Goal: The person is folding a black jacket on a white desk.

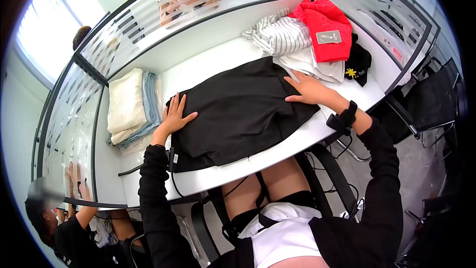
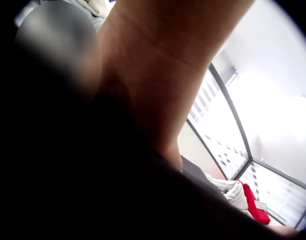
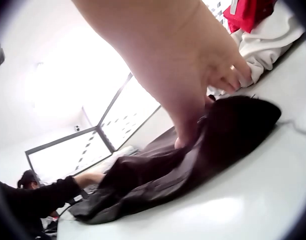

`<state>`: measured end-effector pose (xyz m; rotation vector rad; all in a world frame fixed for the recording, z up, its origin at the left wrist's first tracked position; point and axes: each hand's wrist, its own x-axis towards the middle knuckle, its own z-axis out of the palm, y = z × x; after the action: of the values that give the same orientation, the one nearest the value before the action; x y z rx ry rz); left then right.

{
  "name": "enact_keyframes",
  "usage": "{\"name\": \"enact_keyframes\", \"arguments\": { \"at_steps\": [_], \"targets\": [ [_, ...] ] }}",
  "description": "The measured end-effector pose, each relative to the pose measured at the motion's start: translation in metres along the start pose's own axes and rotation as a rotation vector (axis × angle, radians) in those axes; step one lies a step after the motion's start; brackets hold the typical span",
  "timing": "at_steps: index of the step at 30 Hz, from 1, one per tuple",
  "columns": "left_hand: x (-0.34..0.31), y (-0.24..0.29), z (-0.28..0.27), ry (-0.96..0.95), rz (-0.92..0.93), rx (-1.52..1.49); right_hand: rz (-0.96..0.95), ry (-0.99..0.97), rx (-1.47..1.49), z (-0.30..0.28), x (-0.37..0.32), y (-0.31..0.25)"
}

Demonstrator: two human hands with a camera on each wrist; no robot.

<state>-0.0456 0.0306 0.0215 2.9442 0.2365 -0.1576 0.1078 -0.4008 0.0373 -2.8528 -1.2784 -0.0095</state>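
A black garment (image 1: 233,114) lies spread on the white table, its surface slightly creased. At its left edge my left hand (image 1: 173,118) rests with fingers spread. My right hand (image 1: 310,91) lies on its right part, fingers extended toward the upper right edge. In the right wrist view the right hand (image 3: 193,75) stands over the dark cloth (image 3: 193,160), thumb touching it and the other fingertips beside white cloth. The left wrist view shows mostly the left wrist (image 2: 158,65) and dark sleeve; its fingers are hidden there.
Folded cream cloth (image 1: 126,101) and light blue cloth (image 1: 150,101) lie at the left. At the back right are a striped garment (image 1: 282,34), a red garment (image 1: 327,20) with a tag, white cloth (image 1: 317,67) and a black item (image 1: 359,62) with a yellow flower. Partitions edge the table (image 1: 208,173).
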Motion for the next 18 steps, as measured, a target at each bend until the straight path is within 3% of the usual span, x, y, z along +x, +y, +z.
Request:
{"name": "enact_keyframes", "arguments": {
  "at_steps": [2,3,6,8,12,15,18],
  "targets": [
    [-0.002,0.005,0.0,-0.017,-0.022,0.016,-0.282,0.292,0.077,-0.013,-0.008,-0.021],
    [-0.002,0.006,-0.002,-0.025,-0.031,0.026,-0.454,0.323,0.195,-0.019,-0.01,-0.035],
    [-0.004,0.007,-0.005,-0.054,-0.043,0.04,-0.783,0.081,0.261,-0.014,-0.023,-0.058],
    [-0.007,0.002,-0.004,-0.062,-0.038,0.047,-0.773,0.07,0.194,-0.013,-0.038,-0.056],
    [-0.02,0.005,-0.006,-0.053,-0.041,0.095,-0.632,0.032,0.356,-0.022,-0.059,-0.034],
    [-0.038,0.03,-0.012,-0.074,-0.076,0.251,-0.464,0.079,0.158,-0.029,-0.074,-0.032],
    [-0.066,0.058,-0.022,-0.129,-0.118,0.297,-0.46,0.357,0.01,-0.03,-0.075,-0.052]
  ]
}}
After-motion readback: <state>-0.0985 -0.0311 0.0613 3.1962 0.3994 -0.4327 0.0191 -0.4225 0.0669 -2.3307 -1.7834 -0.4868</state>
